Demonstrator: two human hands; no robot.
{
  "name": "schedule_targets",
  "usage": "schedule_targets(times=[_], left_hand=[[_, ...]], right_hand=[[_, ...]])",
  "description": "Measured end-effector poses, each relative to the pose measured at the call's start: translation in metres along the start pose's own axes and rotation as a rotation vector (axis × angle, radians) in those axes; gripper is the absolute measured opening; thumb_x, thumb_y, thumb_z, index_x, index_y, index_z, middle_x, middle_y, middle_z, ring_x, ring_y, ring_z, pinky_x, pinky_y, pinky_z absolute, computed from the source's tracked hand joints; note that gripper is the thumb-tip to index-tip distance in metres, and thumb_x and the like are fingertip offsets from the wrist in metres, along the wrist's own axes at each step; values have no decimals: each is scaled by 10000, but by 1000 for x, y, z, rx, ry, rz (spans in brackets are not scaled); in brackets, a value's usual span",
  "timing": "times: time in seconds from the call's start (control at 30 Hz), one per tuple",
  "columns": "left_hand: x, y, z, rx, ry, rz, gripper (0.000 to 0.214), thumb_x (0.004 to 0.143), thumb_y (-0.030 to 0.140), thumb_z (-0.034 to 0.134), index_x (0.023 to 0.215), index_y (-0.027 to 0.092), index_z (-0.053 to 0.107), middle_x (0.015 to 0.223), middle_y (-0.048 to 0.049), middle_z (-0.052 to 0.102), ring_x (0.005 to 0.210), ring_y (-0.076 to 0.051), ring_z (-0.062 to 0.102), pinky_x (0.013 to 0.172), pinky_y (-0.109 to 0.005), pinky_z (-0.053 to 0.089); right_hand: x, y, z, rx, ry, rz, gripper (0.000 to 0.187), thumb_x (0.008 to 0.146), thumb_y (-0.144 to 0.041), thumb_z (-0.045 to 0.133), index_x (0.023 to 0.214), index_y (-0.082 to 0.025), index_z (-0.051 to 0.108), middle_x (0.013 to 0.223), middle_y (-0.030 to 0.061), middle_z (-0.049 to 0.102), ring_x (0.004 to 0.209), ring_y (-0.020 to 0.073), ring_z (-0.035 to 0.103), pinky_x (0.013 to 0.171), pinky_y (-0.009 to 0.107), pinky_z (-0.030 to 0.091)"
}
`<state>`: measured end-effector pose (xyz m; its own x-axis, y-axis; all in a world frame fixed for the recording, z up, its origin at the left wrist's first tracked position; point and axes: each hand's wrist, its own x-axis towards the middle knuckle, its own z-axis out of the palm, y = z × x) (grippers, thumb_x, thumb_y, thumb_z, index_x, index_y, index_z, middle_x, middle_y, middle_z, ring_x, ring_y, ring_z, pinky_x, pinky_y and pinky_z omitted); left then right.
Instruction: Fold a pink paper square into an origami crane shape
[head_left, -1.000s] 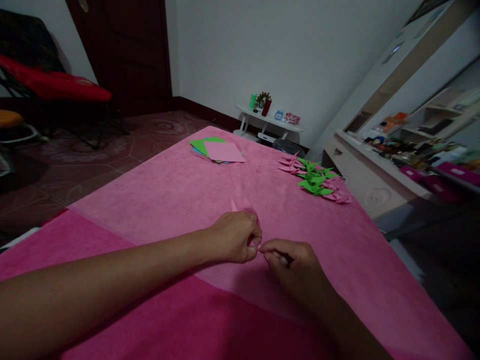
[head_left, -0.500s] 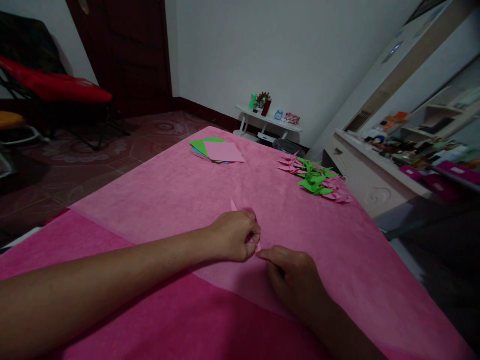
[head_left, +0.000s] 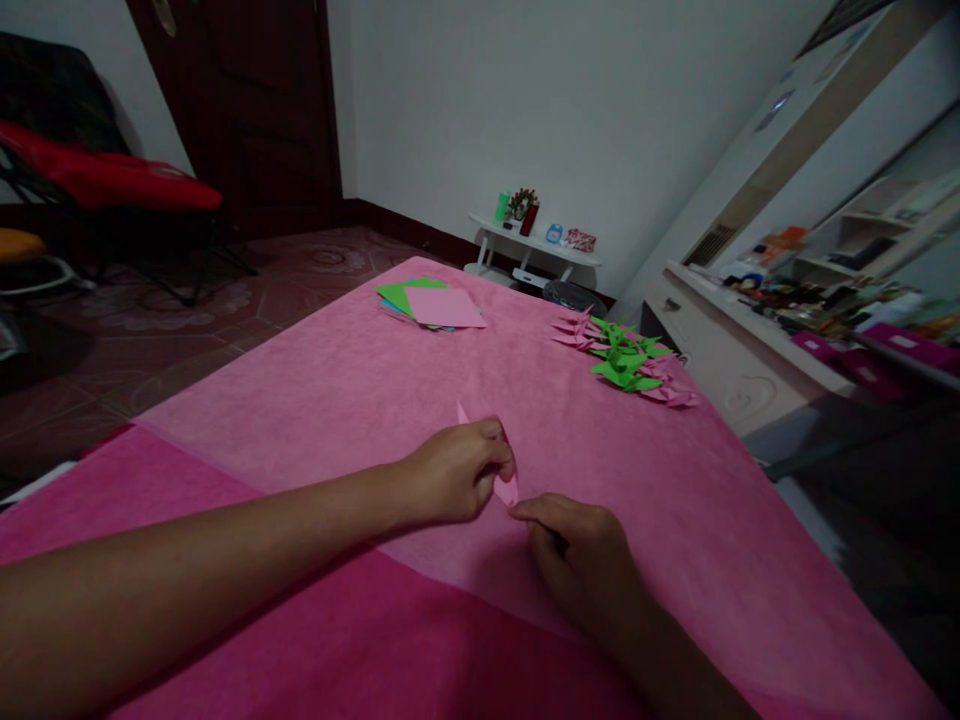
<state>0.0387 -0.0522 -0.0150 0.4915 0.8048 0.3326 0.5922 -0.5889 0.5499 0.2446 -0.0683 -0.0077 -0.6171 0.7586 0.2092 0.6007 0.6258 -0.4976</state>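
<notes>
While the L hand [head_left: 457,472] is curled w/ its fingers clamped on a folded pink paper [head_left: 507,490], the R hand [head_left: 585,552] sits just to the right, index fingertip at the paper's near tip. Can't tell if the R thumb pinches it too, as it's mostly hidden. Hands are close together, not touching each other, w/ the near tip of the paper btwn them. One narrow pink point sticks out past the far side of the L hand; the middle of the fold is covered by that hand.

All this is approx. mid-table, on a pink tablecloth [head_left: 315,400], which is lighter there & deep magenta nearest the person. Far L on the cloth: a loose stack of coloured paper sheets [head_left: 448,307], a pink one on top, green & a bit of blue showing under it. Far R, near the edge, a cluster of origami cranes [head_left: 628,372], green ones in the middle, pink ones at both ends, some touching.

Beyond the table, by the wall, is a low white shelf [head_left: 487,222] w/ a small potted plant [head_left: 522,204] etc. Off to the R stands a pale dresser [head_left: 712,340], top crowded w/ bottles & misc. items; to the L, a red folding chair [head_left: 127,186].
</notes>
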Motion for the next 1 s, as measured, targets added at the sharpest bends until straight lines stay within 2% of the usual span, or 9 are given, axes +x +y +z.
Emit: schedule_targets(times=[0.1,0.17,0.27,0.37,0.47,0.63,0.8,0.9,1.0], left_hand=[[-5,-3,-9,-49,4,81,239,752,32,479,876,148,647,938,-70,568,838,-141,556,743,-227,453],[-9,-4,-15,-30,-17,106,235,761,34,487,887,153,647,948,-69,578,864,-147,557,764,-231,450],[-13,-4,-22,18,-57,131,221,770,44,496,880,164,646,949,-63,610,892,-158,568,798,-248,448],[-17,-5,-25,33,-86,176,224,786,53,488,896,167,647,1017,-71,628,941,-165,577,840,-260,451],[-22,-5,-25,41,-105,202,245,824,70,460,949,169,645,1072,-77,635,992,-167,575,874,-267,455],[-31,-6,-27,74,-124,243,271,854,76,445,1028,164,632,1115,-87,632,1042,-167,565,907,-271,458],[-37,-4,-26,192,-64,171,247,908,168,420,1037,168,630,1110,-92,625,1000,-182,580,865,-295,478],[-40,-3,-22,223,-8,109,241,911,193,419,1019,165,632,1100,-99,623,984,-195,581,839,-306,482],[-39,-2,-18,123,13,84,220,865,126,437,950,155,638,1015,-89,642,954,-191,583,830,-295,468]], right_hand=[[1,2,1,167,68,73,259,773,-133,482,831,-208,723,742,24,699,627,148,622,593,239,453],[2,4,1,286,140,206,203,786,-187,501,798,-181,704,611,11,623,509,126,540,483,221,393],[8,10,2,460,246,360,174,779,-275,562,871,-151,642,624,6,572,501,114,499,446,208,358],[21,14,-2,569,266,330,316,746,-338,632,985,-139,575,804,55,607,662,142,570,578,237,446],[36,12,-6,626,164,312,368,766,-390,618,1018,-132,541,783,32,573,622,126,546,562,238,437],[61,8,3,487,67,239,323,767,-323,616,1035,-155,552,699,-23,534,573,107,509,499,205,379],[69,8,11,320,125,246,33,695,-152,542,680,-180,533,533,-58,430,485,95,431,451,200,296],[58,8,9,275,138,299,160,685,-166,519,569,-205,415,484,-71,349,439,87,363,422,208,228],[39,5,7,201,88,319,268,700,-222,523,518,-216,326,464,-70,300,424,81,309,420,224,179]])
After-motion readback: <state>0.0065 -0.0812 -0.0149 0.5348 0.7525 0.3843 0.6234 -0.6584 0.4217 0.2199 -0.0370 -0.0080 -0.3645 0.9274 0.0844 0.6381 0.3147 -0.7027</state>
